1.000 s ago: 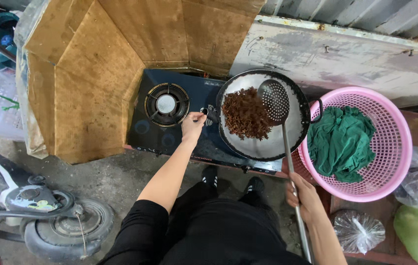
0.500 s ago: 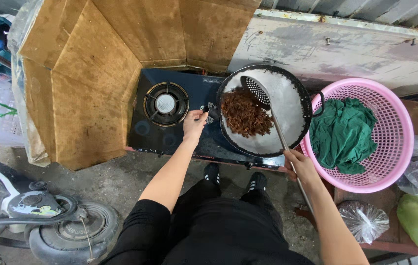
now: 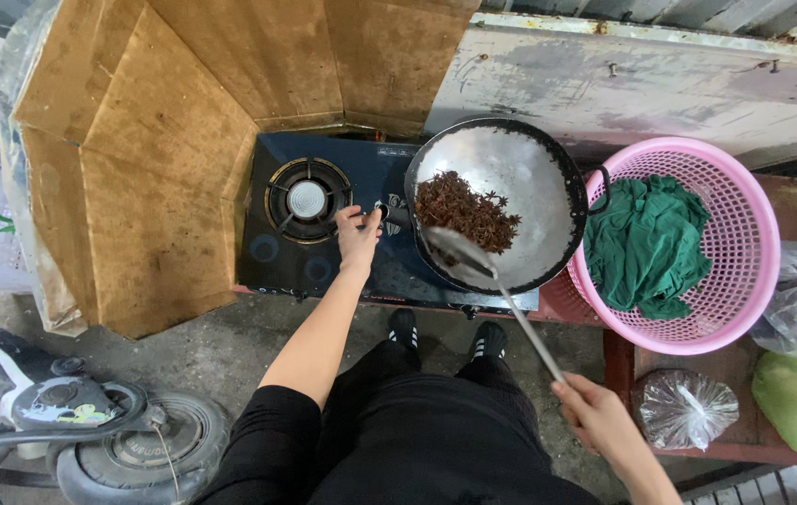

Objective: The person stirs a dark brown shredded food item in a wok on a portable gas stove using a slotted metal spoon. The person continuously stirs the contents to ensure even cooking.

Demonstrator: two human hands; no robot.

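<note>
Skimmer (image 3: 459, 251) in right hand (image 3: 599, 421), over wok (image 3: 548, 178)

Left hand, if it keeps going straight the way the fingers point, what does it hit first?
Probably the wok: the left hand points up and right across the stove, fingertips already at the wok's near handle.

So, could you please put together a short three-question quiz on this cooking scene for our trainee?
1. True or false: the left hand grips the wok's near handle.
2. What lies in the pink basket? A) green cloth B) onions C) plates
3. Fill in: the right hand holds a long-handled ____.

Key: 1. True. 2. A, the green cloth. 3. Skimmer ladle, its head at the wok's near rim beside the brown spices.
</note>
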